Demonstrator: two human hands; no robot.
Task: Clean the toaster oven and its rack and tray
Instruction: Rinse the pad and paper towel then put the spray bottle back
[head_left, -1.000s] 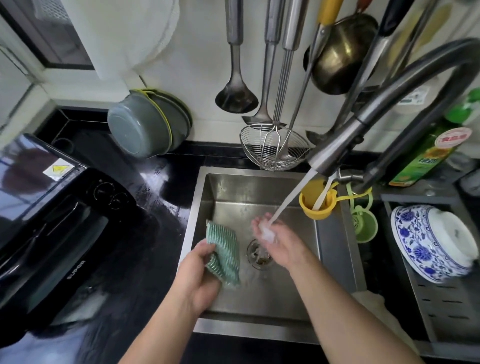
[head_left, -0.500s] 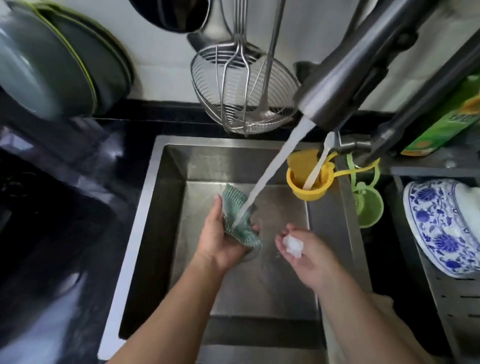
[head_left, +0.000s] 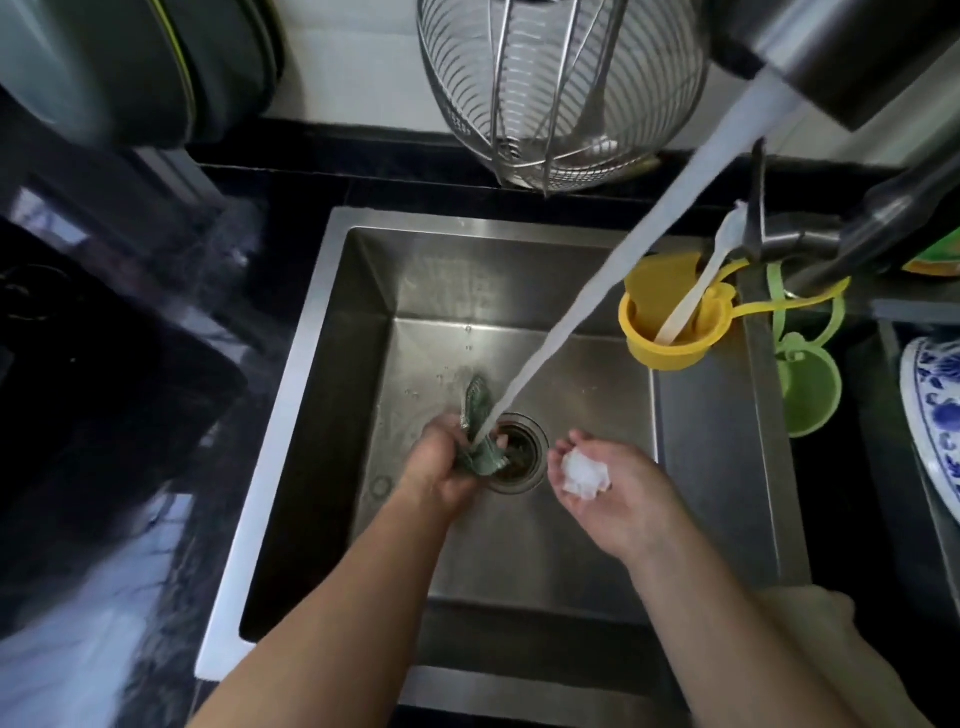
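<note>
Over the steel sink, both bare forearms reach in from the lower edge.

Left hand: grip curled tight round a green cloth, bunched into a wad. One end of the cloth sticks up above the fist, the other hangs just over the drain. The cloth sits directly under the running water, which strikes it at the fist.

Right hand: palm up, fingers loosely spread and slightly cupped, not clamped on anything. A small white lump rests on the palm near the fingers; foam or wet paper, cannot tell which. This hand is just right of the drain and clear of the stream.

Tap enters from the upper right, spout blurred and very close to the camera. Water falls slantwise down to the left.

Toaster oven: dark, blurred mass on the black bench left of the sink, well apart from both hands. Its rack and tray cannot be made out.

Other items: wire strainer hanging at the wall behind the sink; grey bowls stacked on edge at upper left; yellow cup holding a pale stick on the sink's right rim, green cup beside it; blue-and-white bowl at the far right edge.
</note>
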